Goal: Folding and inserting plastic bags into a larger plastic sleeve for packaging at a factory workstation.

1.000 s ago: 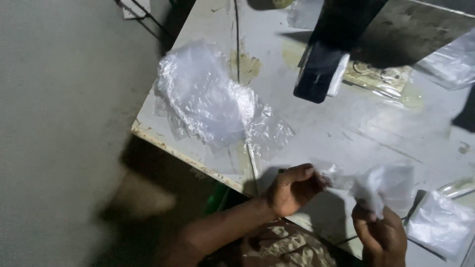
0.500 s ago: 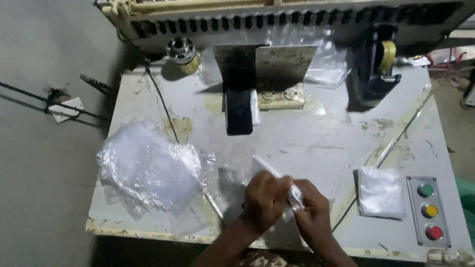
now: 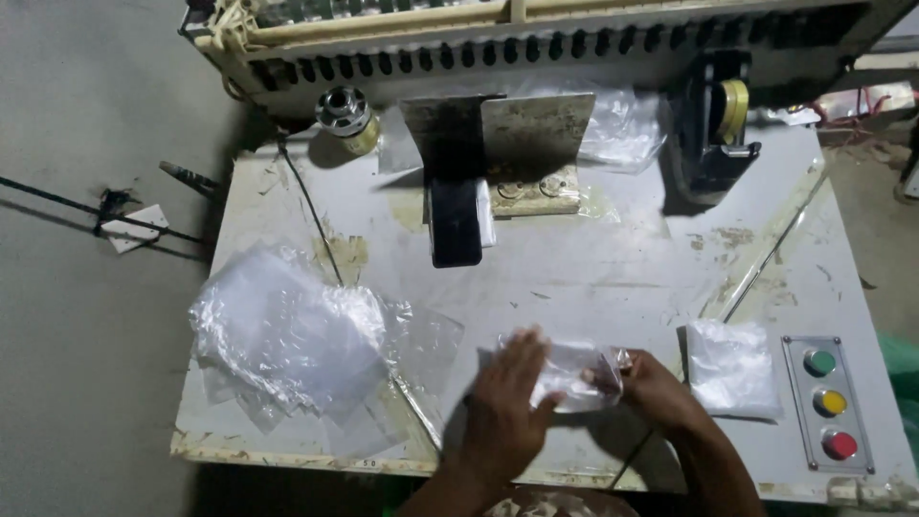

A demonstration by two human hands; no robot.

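two hands on a clear bag at the bench's near edge

at the near edge of the worn white work table (image 3: 593,278), seen from the head camera, both hands meet over a small clear plastic bag (image 3: 574,371). the left hand (image 3: 505,407) lies flat and spread on the bag's left part, fingers stretched forward and pressing it to the table rather than closing round it. the right hand (image 3: 651,388) pinches the bag's right end between thumb and fingertips, closed on the plastic; something small and dark shows at that pinched end, too blurred to tell what it is. the bag lies on the table top, between the two hands, just in front of the person.

to the left, well apart from the hands, sits a loose heap of clear plastic bags (image 3: 287,335), some sheets spilling toward the table's front edge. to the right of the right hand, near it but not touching, lies a neat stack of white bags (image 3: 732,369). beside that stack is a control panel (image 3: 828,402) with three round buttons, green, yellow and red, set in a column. farther back, a metal plate with a dark arm (image 3: 455,215) stands at the table's middle. a tape dispenser (image 3: 713,124) sits at the back right, and a metal spool (image 3: 343,110) at the back left.
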